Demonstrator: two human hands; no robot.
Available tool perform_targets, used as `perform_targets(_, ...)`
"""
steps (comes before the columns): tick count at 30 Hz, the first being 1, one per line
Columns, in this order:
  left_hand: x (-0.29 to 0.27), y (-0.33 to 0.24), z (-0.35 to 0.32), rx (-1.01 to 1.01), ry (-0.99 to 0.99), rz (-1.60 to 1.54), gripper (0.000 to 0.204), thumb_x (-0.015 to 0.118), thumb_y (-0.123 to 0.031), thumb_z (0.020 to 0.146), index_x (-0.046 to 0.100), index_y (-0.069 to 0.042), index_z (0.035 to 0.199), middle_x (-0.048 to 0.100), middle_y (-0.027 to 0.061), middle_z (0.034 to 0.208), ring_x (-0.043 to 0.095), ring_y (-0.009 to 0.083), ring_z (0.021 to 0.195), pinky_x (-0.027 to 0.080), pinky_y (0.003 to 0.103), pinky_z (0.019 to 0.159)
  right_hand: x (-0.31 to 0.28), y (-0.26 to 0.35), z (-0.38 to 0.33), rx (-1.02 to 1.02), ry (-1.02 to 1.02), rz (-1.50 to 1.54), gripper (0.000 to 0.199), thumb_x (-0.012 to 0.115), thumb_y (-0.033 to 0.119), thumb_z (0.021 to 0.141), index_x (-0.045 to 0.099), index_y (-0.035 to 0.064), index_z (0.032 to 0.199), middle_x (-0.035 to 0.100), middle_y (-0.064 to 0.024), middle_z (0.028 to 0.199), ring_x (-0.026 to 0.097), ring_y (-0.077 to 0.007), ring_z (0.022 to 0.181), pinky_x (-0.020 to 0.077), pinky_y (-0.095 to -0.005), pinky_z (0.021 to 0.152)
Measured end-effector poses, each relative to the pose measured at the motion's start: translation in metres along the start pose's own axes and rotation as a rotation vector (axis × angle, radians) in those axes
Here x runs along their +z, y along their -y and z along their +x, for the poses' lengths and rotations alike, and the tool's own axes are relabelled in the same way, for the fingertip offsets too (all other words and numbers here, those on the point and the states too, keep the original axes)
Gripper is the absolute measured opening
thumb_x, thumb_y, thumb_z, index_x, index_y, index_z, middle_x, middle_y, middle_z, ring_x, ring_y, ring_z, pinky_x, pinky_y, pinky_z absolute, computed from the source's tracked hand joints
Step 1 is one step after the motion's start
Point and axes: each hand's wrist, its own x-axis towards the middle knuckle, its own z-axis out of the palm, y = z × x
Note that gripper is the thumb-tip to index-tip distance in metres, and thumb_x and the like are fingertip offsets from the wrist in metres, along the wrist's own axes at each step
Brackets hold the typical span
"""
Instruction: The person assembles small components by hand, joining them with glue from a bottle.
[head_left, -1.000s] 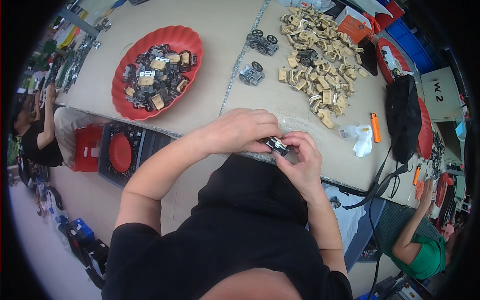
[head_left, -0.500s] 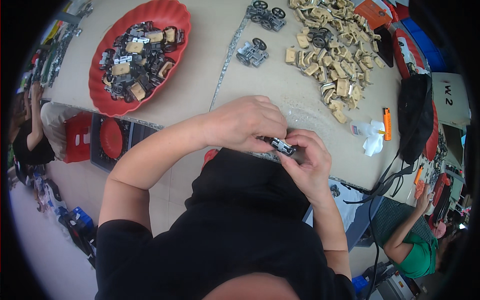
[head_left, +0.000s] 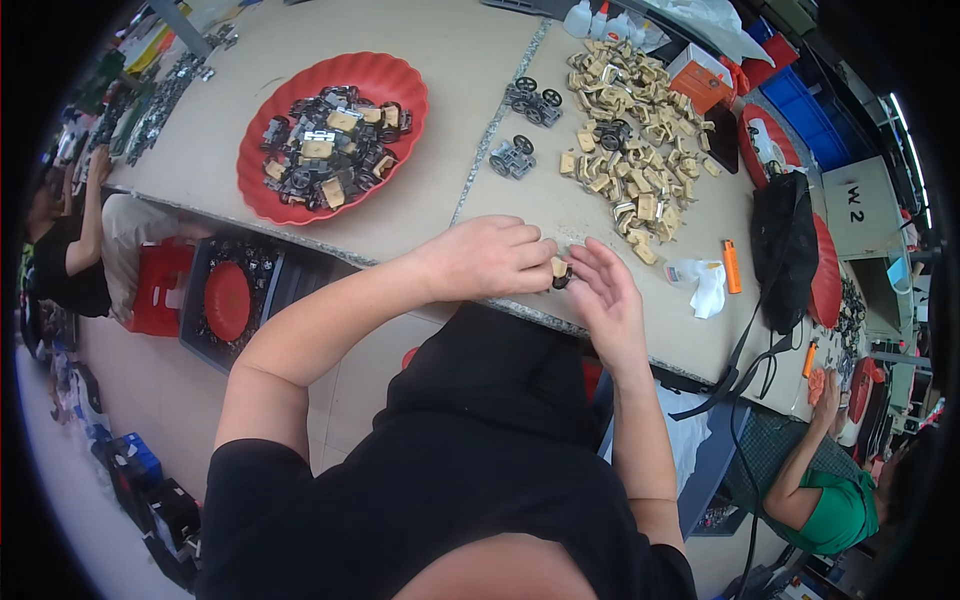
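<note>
Near the table's front edge, my left hand [head_left: 488,258] pinches a small toy vehicle part [head_left: 561,272], tan on top with a dark wheel-like piece below. Part of it is hidden behind the fingers. My right hand [head_left: 606,300] is beside it, fingers stretched and apart; whether a fingertip touches the part I cannot tell. Beyond the hands lie a grey toy chassis with black wheels [head_left: 513,158] and another wheeled chassis [head_left: 533,102]. To their right spreads a heap of tan pieces [head_left: 640,178], with one dark wheeled chassis [head_left: 612,134] among them.
A red scalloped bowl [head_left: 262,200] full of assembled parts stands on the left. Right of the heap are an orange lighter [head_left: 732,268], a white tissue [head_left: 708,292] and a black bag [head_left: 782,245] with trailing straps. Small bottles [head_left: 600,22] stand at the back. Other people sit at both sides.
My right hand has loosened from the part and its fingers have straightened. The part, still in my left hand, now shows its tan side. The whole view has shifted.
</note>
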Motion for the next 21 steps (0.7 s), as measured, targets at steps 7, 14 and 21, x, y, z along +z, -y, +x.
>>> perform_targets(7,0.004,-0.010,0.000,0.043,-0.097,0.152,0.021,0.057,-0.010,0.060,0.048,-0.006,0.078,0.051,0.0082,0.088,0.053,0.0190,0.077,0.048,0.029,0.066,-0.004,0.000,0.016,0.219,0.092,-0.021,0.037,0.056,0.003,0.077,0.045,-0.0054,0.111,0.055,-0.0083,0.095,0.055,-0.0082,0.076,0.0454,-0.0200,0.063)
perform_targets(14,0.007,-0.021,0.003,-0.879,-0.180,-0.877,0.042,0.057,0.005,0.068,0.049,-0.002,0.108,0.049,0.0077,0.097,0.053,0.0138,0.083,0.047,0.024,0.068,-0.011,-0.002,0.022,0.113,-0.019,-0.030,0.035,0.054,0.000,0.077,0.046,-0.0062,0.110,0.054,-0.0083,0.095,0.054,-0.0077,0.078,0.0442,-0.0184,0.068)
perform_targets(21,0.025,-0.035,0.017,-1.135,-0.244,-1.304,0.040,0.053,0.006,0.072,0.044,-0.001,0.111,0.050,0.0049,0.095,0.051,0.0059,0.083,0.043,0.018,0.068,-0.011,-0.014,0.022,0.068,-0.018,-0.030,0.036,0.055,-0.002,0.076,0.046,-0.0070,0.110,0.055,-0.0086,0.096,0.054,-0.0084,0.082,0.0438,-0.0195,0.071)
